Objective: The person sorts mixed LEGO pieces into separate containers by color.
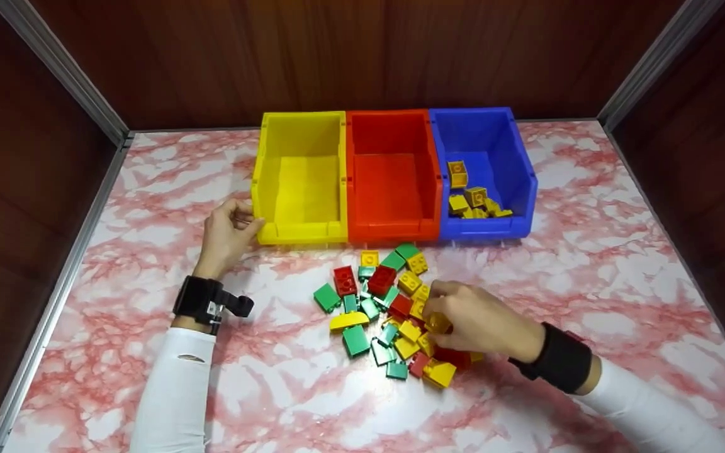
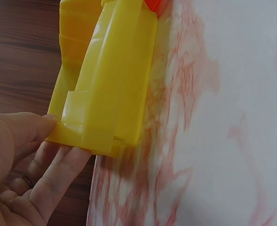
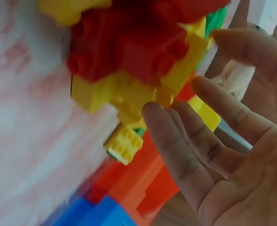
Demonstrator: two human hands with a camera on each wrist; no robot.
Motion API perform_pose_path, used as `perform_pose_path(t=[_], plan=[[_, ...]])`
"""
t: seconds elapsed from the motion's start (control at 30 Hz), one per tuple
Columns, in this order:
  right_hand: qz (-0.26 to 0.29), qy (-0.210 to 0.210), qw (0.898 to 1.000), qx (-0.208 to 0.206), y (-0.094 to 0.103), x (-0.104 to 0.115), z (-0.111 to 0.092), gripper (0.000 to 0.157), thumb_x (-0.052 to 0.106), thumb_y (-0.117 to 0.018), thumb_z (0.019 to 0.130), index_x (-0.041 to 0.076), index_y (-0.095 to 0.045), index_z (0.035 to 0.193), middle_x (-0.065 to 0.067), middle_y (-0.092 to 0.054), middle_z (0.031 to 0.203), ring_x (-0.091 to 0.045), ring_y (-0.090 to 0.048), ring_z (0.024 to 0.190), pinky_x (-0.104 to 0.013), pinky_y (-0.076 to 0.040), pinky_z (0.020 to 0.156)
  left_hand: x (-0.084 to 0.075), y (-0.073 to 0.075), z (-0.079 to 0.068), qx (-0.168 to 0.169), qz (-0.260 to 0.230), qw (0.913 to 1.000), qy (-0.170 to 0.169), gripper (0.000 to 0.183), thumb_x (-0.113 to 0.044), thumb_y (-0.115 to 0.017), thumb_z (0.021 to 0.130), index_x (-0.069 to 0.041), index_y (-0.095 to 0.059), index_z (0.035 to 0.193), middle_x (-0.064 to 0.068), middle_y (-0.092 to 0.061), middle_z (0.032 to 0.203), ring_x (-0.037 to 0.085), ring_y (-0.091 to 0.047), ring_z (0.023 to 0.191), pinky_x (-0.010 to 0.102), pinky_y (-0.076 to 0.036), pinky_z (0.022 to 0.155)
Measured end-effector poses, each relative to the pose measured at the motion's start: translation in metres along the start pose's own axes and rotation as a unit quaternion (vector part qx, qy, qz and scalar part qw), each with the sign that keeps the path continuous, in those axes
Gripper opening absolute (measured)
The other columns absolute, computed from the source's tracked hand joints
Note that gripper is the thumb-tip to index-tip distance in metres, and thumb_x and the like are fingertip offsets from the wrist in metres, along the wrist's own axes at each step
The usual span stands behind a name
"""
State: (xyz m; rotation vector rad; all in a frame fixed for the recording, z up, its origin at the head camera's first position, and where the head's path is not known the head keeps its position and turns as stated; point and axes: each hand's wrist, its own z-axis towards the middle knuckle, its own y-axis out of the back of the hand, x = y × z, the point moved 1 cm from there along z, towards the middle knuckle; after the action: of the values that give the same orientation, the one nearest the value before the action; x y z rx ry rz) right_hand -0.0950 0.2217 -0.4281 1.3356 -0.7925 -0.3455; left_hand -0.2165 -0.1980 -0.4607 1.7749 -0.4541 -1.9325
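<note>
At the yellow bin's [image 1: 299, 234] front left corner my left hand [image 1: 227, 233] grips the wall. The left wrist view shows the thumb [image 2: 35, 125] on the near side of the corner and the other fingers beneath it. My right hand [image 1: 469, 318] is over the right side of a heap of red, yellow and green toy bricks. Its fingers are spread, with fingertips right at the yellow bricks [image 3: 133, 92] and red bricks [image 3: 143, 47] beside them. A yellow brick [image 1: 438, 322] shows between thumb and fingers in the head view, partly hidden by the hand.
A red bin [image 1: 394, 229] and a blue bin [image 1: 485, 233] stand in a row with the yellow one. Several yellow bricks [image 1: 476, 196] lie inside the blue bin. Dark wood-look panels [image 1: 362, 56] enclose the marbled table [image 1: 274, 390] at the back and sides.
</note>
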Motion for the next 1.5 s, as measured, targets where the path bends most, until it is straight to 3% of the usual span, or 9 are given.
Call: perform_pose_path(t=[0.27, 0.57, 0.87, 1.13, 1.33, 1.5], plan=[[0.026, -0.005, 0.999, 0.022, 0.002, 0.002, 0.003, 0.016, 0.015, -0.091, 0.079, 0.012, -0.079, 0.089, 0.000, -0.063, 0.086, -0.007, -0.056, 0.071, -0.020, -0.054, 0.065, 0.002, 0.000, -0.001, 0.004, -0.006, 1.0000, 0.005, 0.022, -0.011, -0.072, 0.099, 0.004, -0.066, 0.115, 0.017, -0.069, 0.107, 0.012, -0.060, 0.089, 0.009, -0.049, 0.077], [0.062, -0.032, 0.997, -0.018, 0.036, -0.014, 0.009, 0.013, 0.006, -0.088, 0.081, 0.008, -0.081, 0.092, -0.003, -0.068, 0.088, -0.012, -0.065, 0.078, -0.021, -0.059, 0.066, 0.002, 0.000, 0.000, 0.000, -0.006, 1.0000, 0.003, 0.023, -0.010, -0.072, 0.099, 0.005, -0.067, 0.115, 0.019, -0.070, 0.108, 0.011, -0.060, 0.088, 0.008, -0.049, 0.077], [0.038, -0.069, 0.993, -0.085, 0.075, -0.062, 0.019, 0.017, -0.002, -0.083, 0.078, 0.002, -0.082, 0.095, -0.012, -0.076, 0.093, -0.020, -0.071, 0.079, -0.024, -0.062, 0.065, 0.002, 0.000, 0.001, -0.007, -0.008, 0.9999, -0.009, 0.020, -0.009, -0.074, 0.097, 0.004, -0.067, 0.111, 0.017, -0.069, 0.103, 0.007, -0.059, 0.084, 0.007, -0.048, 0.075], [0.006, -0.109, 0.985, -0.132, 0.092, -0.113, 0.035, 0.014, 0.005, -0.082, 0.083, -0.002, -0.082, 0.096, -0.021, -0.078, 0.095, -0.033, -0.072, 0.088, -0.048, -0.063, 0.075, 0.002, 0.000, 0.000, -0.001, -0.011, 0.9999, -0.005, 0.023, -0.010, -0.073, 0.098, 0.005, -0.067, 0.115, 0.017, -0.069, 0.105, 0.011, -0.060, 0.088, 0.008, -0.049, 0.077], [0.006, -0.182, 0.977, -0.115, 0.091, -0.145, 0.050, 0.017, 0.007, -0.083, 0.084, -0.003, -0.082, 0.099, -0.023, -0.079, 0.101, -0.037, -0.074, 0.091, -0.050, -0.060, 0.075, 0.002, -0.001, 0.001, 0.005, -0.017, 0.9998, 0.007, 0.024, -0.010, -0.072, 0.099, 0.006, -0.066, 0.116, 0.016, -0.068, 0.106, 0.012, -0.060, 0.088, 0.008, -0.050, 0.077], [0.017, -0.220, 0.972, -0.080, 0.085, -0.163, 0.061, 0.023, 0.006, -0.081, 0.084, -0.005, -0.081, 0.104, -0.025, -0.079, 0.107, -0.043, -0.075, 0.104, -0.058, -0.059, 0.090, 0.001, -0.002, 0.001, 0.002, -0.013, 0.9999, 0.006, 0.022, -0.011, -0.072, 0.099, 0.004, -0.066, 0.114, 0.017, -0.069, 0.106, 0.012, -0.061, 0.086, 0.009, -0.051, 0.076]])
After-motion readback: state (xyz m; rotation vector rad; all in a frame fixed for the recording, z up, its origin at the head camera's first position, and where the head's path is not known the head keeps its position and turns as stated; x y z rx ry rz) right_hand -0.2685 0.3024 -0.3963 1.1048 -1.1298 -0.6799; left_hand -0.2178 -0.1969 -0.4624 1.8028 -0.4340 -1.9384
